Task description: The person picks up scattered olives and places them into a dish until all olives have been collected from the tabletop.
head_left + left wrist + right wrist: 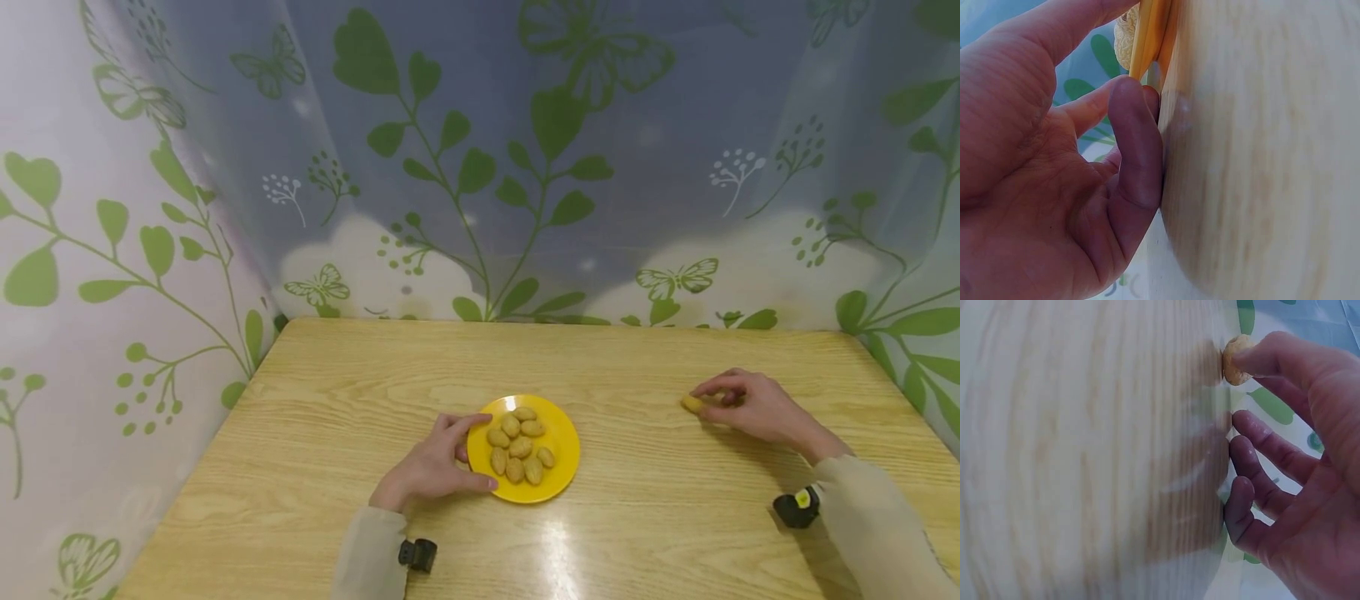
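Observation:
A round yellow plate (566, 450) lies on the table, bearing several tan, oval, walnut-like nuts (520, 448) in a cluster. My left hand (438, 462) holds the plate by its left side, thumb and index finger over the rim. In the left wrist view the plate's edge (1141, 44) shows beyond the curled little finger, with one wrinkled nut (1125, 39) on it. Well to the right, my right hand (757, 404) pinches a single nut (692, 404) between thumb and fingertips, low at the tabletop. Its other fingers (1260, 475) bend loosely against the wood in the right wrist view.
The light wood table (360, 367) reaches back to a hanging curtain (450, 208) printed with green leaves and butterflies, which also runs along the left side. Black wrist cameras (797, 507) sit at both sleeves. Bare wood lies between the plate and my right hand.

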The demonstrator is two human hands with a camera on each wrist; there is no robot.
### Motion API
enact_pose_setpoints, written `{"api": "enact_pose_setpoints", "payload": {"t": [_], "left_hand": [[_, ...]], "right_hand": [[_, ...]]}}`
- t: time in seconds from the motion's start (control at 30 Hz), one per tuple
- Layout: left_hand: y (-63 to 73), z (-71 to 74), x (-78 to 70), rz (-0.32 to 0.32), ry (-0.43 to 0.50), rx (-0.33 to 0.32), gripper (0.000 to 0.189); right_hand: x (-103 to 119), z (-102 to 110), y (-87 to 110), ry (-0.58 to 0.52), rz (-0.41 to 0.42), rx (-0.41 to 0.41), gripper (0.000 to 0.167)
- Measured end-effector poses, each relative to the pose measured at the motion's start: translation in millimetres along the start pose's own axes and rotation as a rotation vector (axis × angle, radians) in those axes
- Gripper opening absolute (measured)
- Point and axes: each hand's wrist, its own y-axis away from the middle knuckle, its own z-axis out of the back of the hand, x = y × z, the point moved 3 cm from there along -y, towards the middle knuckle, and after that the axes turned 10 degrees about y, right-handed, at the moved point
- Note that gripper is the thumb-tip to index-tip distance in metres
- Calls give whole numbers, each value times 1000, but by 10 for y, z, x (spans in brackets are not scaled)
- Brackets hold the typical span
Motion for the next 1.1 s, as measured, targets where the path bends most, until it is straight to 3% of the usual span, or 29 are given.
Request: {"api": "enact_pose_setpoints", "payload": {"t": [0.6,0.87,1.1], "left_hand": [[5,3,-1,7,12,-3,89],[-5,5,11,4,-1,-6,90],[2,2,9,3,6,2,89]], "right_hand": [[48,16,38,-9,46,-15,23],[63,13,78,-33,-11,24,27],[117,15,138,-29,-5,9,27]]}}
